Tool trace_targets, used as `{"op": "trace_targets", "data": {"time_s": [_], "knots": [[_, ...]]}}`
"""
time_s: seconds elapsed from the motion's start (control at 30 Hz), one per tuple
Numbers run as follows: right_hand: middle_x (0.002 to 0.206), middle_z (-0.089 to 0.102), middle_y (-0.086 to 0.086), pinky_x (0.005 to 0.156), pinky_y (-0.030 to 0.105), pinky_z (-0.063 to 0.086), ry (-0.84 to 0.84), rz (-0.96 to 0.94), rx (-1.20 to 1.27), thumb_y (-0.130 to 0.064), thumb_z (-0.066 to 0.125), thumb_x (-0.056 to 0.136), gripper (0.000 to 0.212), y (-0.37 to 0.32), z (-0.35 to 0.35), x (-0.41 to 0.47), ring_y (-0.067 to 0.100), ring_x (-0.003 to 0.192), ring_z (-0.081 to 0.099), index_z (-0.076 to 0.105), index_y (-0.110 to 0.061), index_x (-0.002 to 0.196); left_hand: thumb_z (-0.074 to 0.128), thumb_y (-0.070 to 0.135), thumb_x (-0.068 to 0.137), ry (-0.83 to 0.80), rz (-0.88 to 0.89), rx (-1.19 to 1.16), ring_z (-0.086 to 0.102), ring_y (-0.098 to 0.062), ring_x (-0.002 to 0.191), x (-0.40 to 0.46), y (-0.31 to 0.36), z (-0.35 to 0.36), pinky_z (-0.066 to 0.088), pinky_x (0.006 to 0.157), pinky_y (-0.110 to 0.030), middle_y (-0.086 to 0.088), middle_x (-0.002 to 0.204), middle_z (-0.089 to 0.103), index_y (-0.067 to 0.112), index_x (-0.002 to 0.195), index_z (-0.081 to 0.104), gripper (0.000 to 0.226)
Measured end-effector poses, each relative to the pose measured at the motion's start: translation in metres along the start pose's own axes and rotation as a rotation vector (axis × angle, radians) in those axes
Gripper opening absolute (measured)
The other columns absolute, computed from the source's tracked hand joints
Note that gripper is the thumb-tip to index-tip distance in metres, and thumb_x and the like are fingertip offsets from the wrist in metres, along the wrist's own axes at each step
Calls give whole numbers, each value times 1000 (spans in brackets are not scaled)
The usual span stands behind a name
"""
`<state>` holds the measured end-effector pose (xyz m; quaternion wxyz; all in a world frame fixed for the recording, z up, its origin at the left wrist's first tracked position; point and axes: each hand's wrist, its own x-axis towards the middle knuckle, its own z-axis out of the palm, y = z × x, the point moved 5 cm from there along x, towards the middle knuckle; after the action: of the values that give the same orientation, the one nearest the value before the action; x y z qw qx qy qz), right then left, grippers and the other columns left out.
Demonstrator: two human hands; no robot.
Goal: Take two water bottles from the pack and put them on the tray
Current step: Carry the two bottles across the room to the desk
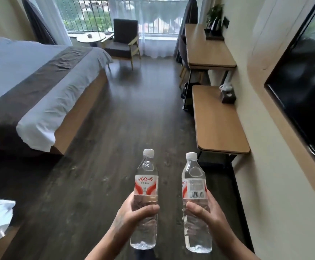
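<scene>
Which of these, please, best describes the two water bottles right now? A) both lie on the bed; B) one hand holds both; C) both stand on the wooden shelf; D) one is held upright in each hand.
D: the left hand grips one capped bottle and the right hand grips the other bottle, both upright above the floor.

The left hand [132, 212] grips one upright water bottle [145, 186], its red-and-white label facing the camera; the right hand [207, 212] grips a second bottle [195, 186], barcode showing. Both hang above dark wood floor [130, 109], between a bed [31, 81] and a wall-side wooden bench [216, 124].
</scene>
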<state>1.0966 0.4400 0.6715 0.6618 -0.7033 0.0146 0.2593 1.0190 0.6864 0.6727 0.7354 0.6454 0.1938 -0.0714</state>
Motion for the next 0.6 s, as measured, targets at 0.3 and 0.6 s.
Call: {"op": "trace_targets", "data": {"time_s": [0.3,0.6], "knots": [[120,81,20,100,58,63,97,-34,43,-49,86,61,87,-102,30,252,37,104,80,64,-14,137,93,34,64,-94,4,1,81,-15,93,253,109,-63,62,79,-26,-7,104,87,10,120,73,64],[119,83,14,93,49,67,105,-29,64,-51,88,66,79,-205,36,491,37,106,82,66,-20,135,103,55,58,-124,-17,36,82,-15,95,495,227,-110,63,80,-27,-5,107,87,27,112,80,65]]}}
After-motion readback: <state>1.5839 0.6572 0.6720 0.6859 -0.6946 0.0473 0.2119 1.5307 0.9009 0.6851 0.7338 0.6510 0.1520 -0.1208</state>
